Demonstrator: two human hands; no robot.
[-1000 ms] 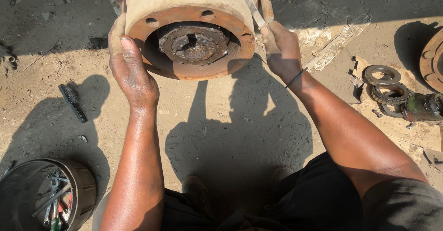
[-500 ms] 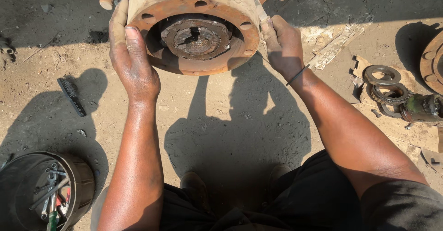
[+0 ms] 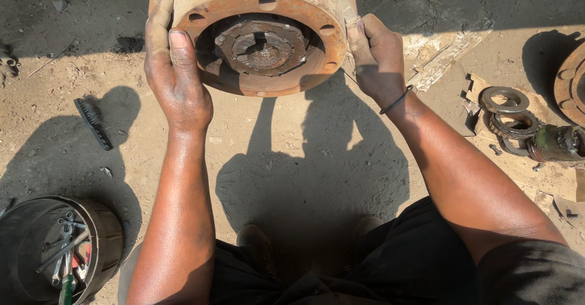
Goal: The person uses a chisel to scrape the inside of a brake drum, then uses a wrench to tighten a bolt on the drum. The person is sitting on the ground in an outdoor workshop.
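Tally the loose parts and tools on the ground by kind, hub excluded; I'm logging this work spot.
Flat steel ring: 1
Toothed bearing ring: 1
Dark greasy cylinder: 1
Black bristle brush: 1
Round black tool bucket: 1
Total: 5

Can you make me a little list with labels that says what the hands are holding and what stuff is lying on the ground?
Held thing: big round rusty metal drum with bolt holes around its rim
Left hand: pressed flat against the drum's left side
Right hand: gripping the drum's right side, black band on the wrist
Ground: dry sandy dirt, sunlit with shadows
Lower left: black bucket full of wrenches and tools
Left: small black brush
Right: flat grey metal rings beside a greasy cylinder part
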